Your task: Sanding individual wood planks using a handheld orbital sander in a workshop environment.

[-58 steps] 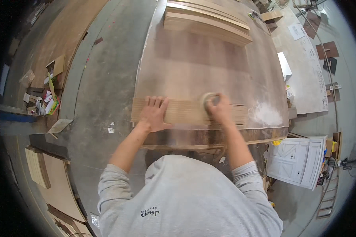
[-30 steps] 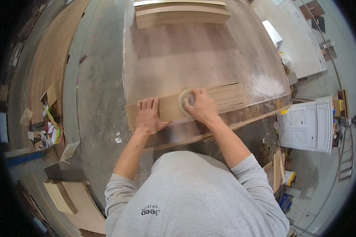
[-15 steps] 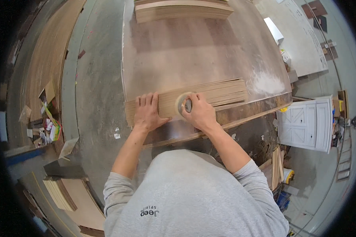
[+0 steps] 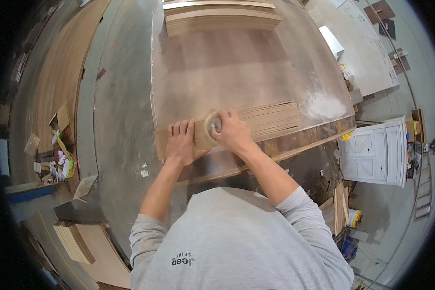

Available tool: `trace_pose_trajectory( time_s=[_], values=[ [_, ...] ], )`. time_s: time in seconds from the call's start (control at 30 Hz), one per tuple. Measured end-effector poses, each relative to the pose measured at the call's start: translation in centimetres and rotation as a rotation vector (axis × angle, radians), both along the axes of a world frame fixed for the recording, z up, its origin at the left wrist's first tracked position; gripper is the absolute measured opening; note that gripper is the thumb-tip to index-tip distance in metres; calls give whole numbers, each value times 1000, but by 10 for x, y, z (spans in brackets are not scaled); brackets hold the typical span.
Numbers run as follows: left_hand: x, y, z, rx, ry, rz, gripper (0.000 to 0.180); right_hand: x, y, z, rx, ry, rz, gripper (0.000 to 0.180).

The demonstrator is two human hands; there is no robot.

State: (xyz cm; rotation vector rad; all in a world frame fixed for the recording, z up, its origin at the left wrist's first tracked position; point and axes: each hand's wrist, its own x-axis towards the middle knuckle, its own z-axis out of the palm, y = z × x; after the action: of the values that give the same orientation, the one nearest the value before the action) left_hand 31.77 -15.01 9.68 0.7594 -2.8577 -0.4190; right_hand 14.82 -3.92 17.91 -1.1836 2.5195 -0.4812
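Observation:
A bundle of thin wooden strips lies along the near edge of a large brown worktable. My left hand presses flat on the bundle's left end, fingers spread. My right hand grips a roll of clear packing tape, held upright against the strips just right of my left hand. The tape roll touches the top of the bundle.
A stack of wooden boards sits at the table's far edge. White dust covers the table's right corner. A white panelled door lies on the floor at right. Scrap boxes and board stacks lie on the left.
My right hand has moved the tape roll leftward along the strips, closer to my left hand. My left hand has stayed pressed on the bundle's left end.

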Motion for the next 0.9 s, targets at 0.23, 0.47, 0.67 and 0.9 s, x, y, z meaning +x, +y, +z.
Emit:
trace_pose_trajectory(
  time_s=[0.23,0.47,0.67,0.9],
  values=[
    [-2,1,0,19,4,-4,111,-123,54,-42,-132,160,-233,53],
    [0,2,4,81,19,-17,110,-32,10,-21,-71,44,-65,53],
    [-2,1,7,68,-49,5,114,-36,0,-19,59,-70,-26,54],
    [-3,4,14,61,-78,28,111,-177,92,-18,31,247,-306,49]
  ],
)
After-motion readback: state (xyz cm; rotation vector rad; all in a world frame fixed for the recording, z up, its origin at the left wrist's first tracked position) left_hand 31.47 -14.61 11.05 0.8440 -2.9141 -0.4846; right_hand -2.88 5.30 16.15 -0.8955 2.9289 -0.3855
